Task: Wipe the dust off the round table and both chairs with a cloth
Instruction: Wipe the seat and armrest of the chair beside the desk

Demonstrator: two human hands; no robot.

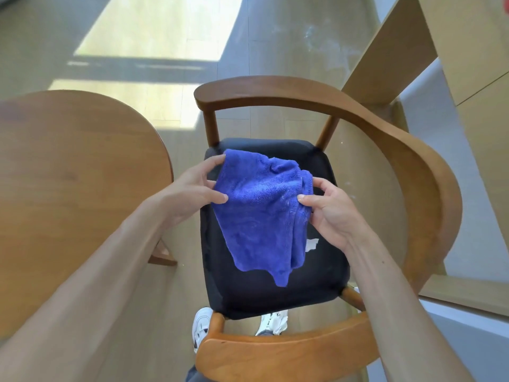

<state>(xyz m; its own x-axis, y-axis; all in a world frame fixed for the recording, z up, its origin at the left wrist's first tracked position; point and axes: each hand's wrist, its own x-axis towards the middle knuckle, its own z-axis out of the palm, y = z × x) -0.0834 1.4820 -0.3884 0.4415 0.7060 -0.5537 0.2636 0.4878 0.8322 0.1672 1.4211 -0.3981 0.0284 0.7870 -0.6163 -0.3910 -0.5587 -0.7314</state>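
1. The left hand (192, 188) and the right hand (327, 210) are both pinching the blue cloth (261, 213) by its sides.
2. The cloth is hanging over the chair (429, 194), above its black seat (275, 296).
3. The person is probably getting the cloth ready.
4. Next, it likely needs pressing down and rubbing on the seat.
5. The round table (77, 172) is sitting beside the chair.

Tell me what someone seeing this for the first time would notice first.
The bright blue cloth in the middle grabs the eye, held up over the black seat of a wooden armchair, with the left hand pinching its left edge and the right hand gripping its right edge. Next comes the round wooden table at the left, close beside the chair, and sunlit patches on the floor beyond.
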